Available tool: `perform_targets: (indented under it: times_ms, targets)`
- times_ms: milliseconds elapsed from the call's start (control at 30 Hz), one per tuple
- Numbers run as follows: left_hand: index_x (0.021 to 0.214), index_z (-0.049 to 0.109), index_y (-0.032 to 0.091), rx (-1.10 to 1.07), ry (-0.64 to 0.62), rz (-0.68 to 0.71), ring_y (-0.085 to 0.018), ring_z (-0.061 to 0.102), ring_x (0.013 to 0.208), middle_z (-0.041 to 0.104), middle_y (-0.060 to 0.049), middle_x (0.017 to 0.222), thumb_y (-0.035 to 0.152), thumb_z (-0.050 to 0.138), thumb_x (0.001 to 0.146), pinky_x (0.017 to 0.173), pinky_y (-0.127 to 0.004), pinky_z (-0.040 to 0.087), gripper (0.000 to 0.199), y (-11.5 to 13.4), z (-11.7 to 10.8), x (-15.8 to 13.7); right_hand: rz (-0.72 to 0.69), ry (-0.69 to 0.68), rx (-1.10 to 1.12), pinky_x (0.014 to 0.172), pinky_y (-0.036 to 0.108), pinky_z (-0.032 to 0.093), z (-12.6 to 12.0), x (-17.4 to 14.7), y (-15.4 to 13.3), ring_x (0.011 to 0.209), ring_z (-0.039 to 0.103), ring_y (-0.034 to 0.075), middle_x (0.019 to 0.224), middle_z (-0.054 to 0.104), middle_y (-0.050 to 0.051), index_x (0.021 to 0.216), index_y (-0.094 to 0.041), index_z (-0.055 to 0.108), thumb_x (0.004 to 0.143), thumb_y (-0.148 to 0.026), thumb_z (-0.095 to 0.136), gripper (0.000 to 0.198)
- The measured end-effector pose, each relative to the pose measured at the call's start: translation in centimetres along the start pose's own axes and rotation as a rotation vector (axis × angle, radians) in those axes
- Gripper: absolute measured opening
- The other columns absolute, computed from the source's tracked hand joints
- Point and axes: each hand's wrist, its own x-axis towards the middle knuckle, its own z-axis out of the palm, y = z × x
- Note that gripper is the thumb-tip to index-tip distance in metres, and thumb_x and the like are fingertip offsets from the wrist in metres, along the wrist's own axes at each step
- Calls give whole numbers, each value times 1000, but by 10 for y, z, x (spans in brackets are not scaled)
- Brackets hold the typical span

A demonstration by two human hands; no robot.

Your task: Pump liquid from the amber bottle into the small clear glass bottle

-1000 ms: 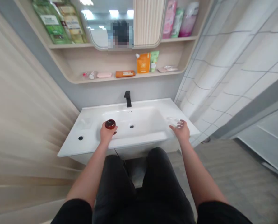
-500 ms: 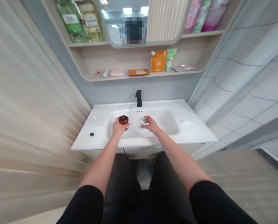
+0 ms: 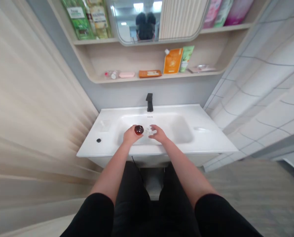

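Observation:
Over the white sink basin (image 3: 178, 129), my left hand (image 3: 130, 135) is closed around a dark amber bottle (image 3: 138, 129). The bottle's opening tilts toward the right. Close on its right, my right hand (image 3: 159, 135) grips a small clear container (image 3: 150, 131); its exact kind is hard to make out against the white sink. A narrow gap separates the two vessels. A round black cap (image 3: 98, 140) lies on the counter left of the basin.
A black faucet (image 3: 149, 102) rises behind the basin. Above, a shelf (image 3: 127, 80) bears an orange pouch (image 3: 173, 61), a green tube (image 3: 186, 58) and small items. A clear tray-like item (image 3: 105, 125) is on the left counter. A curtain (image 3: 38, 108) hangs at left.
My left hand has carried the amber bottle right, closer to the clear container, and tipped it that way. My right hand stays near the same spot. The view has shifted slightly.

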Motion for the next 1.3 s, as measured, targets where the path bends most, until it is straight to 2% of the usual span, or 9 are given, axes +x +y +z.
perform_targets:
  times_ms: [133, 333, 433, 567, 700, 867, 1100, 1300]
  targets:
    - [138, 67, 30, 47, -12, 62, -32, 74, 125, 79, -10, 134, 42, 90, 82, 99, -39, 56, 61, 6, -2, -5, -6, -8, 7, 97, 44, 63, 2, -1, -1, 110, 71, 28, 121, 74, 7, 138, -27, 72, 56, -19, 96, 85]
    - [140, 66, 30, 103, 19, 102, -33, 71, 127, 77, -11, 136, 37, 86, 86, 98, -40, 56, 59, 6, 2, -6, -43, 0, -40, 104, 47, 60, 2, -1, 2, 108, 71, 28, 119, 74, 6, 140, -27, 72, 58, -20, 97, 86]
    - [142, 66, 28, 148, 47, 116, -34, 70, 126, 77, -13, 135, 37, 83, 89, 101, -42, 54, 57, 5, 4, -5, -47, -13, -55, 102, 46, 61, 2, -1, 4, 109, 71, 28, 121, 74, 7, 142, -27, 71, 59, -20, 97, 86]
    - [148, 65, 26, 205, 56, 131, -36, 68, 130, 75, -15, 138, 35, 83, 88, 112, -45, 48, 63, 4, 5, -4, -64, -40, -54, 98, 45, 62, 3, -1, 4, 109, 71, 28, 122, 74, 7, 143, -28, 71, 60, -21, 98, 87]
    - [150, 65, 26, 224, 69, 170, -37, 65, 132, 74, -15, 142, 31, 80, 90, 117, -48, 43, 63, 3, 5, -5, -76, -55, -57, 99, 45, 62, 3, 1, 5, 107, 72, 27, 122, 74, 7, 143, -28, 71, 60, -21, 99, 87]
    - [154, 63, 26, 240, 80, 167, -37, 62, 136, 71, -15, 148, 24, 77, 88, 119, -49, 41, 67, 4, 3, -6, -53, -51, -56, 96, 44, 63, 3, 1, 6, 105, 72, 27, 121, 75, 7, 142, -29, 71, 59, -21, 99, 87]
    - [156, 63, 26, 238, 83, 196, -38, 61, 136, 70, -15, 149, 22, 73, 89, 119, -51, 40, 67, 5, 1, -8, -44, -54, -84, 106, 47, 59, 3, 1, 6, 107, 73, 28, 121, 75, 8, 142, -25, 71, 58, -20, 100, 88]
    - [157, 63, 26, 239, 99, 205, -38, 60, 137, 70, -16, 148, 21, 70, 91, 119, -51, 39, 67, 4, 1, -8, -41, -57, -90, 105, 47, 60, 3, 2, 7, 105, 73, 28, 120, 75, 7, 141, -26, 72, 57, -20, 99, 88]
